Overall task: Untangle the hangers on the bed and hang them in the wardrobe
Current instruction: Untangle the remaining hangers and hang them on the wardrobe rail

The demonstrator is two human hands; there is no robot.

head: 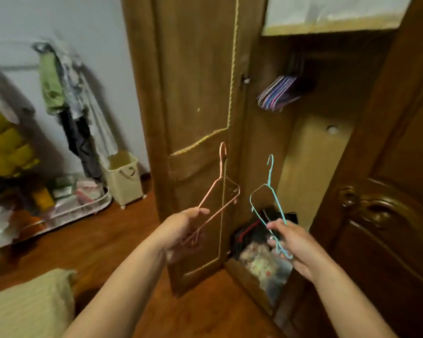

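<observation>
I face an open wooden wardrobe point(274, 132). My left hand point(181, 230) grips a pink wire hanger point(220, 181) by its lower bar, hook pointing up in front of the left door. My right hand point(291, 242) pinches a light blue wire hanger point(270, 189) by one end, hook up, in front of the opening. The two hangers are apart. Inside, several coloured hangers point(277, 93) hang bunched at the left end of the rail, which is dark and hard to make out.
Open wardrobe doors stand left point(193, 93) and right point(388, 215). Bags and clothes point(261, 254) fill the wardrobe floor. A beige basket point(123, 176), a clothes rack point(59, 93) and the bed corner point(29, 306) are on the left, over wooden floor.
</observation>
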